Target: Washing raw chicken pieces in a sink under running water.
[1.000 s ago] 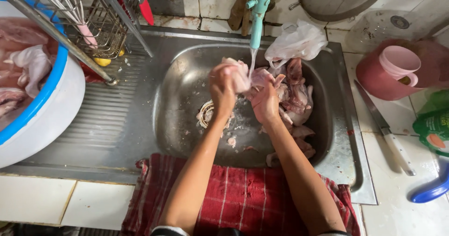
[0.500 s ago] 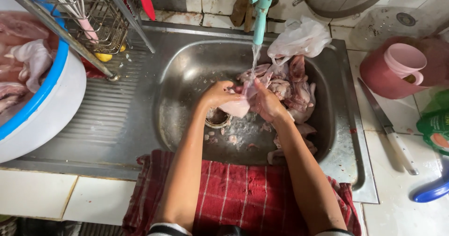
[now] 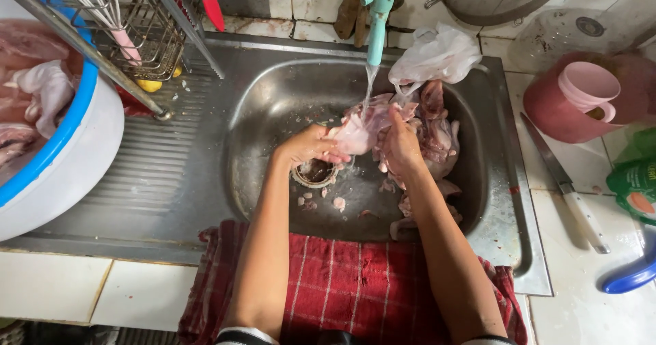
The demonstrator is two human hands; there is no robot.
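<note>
Both hands hold one pale pink piece of raw chicken (image 3: 360, 129) over the steel sink (image 3: 273, 112), under a thin stream of water from the teal tap (image 3: 378, 10). My left hand (image 3: 307, 147) grips its lower left end above the drain (image 3: 316, 173). My right hand (image 3: 400, 145) grips its right side. More raw chicken pieces (image 3: 437, 129) are heaped in the right half of the sink. Small scraps lie on the sink floor.
A white basin with a blue rim (image 3: 75, 140) holding raw meat sits on the left drainboard, under a wire rack (image 3: 130, 23). A white plastic bag (image 3: 437, 54), pink jug (image 3: 570, 102), knife (image 3: 567, 188) and green bottle (image 3: 635, 188) lie right. A red checked cloth (image 3: 348, 283) drapes the front edge.
Both hands dropped from a raised position to lower in the sink, then shifted the chicken piece up under the running water.
</note>
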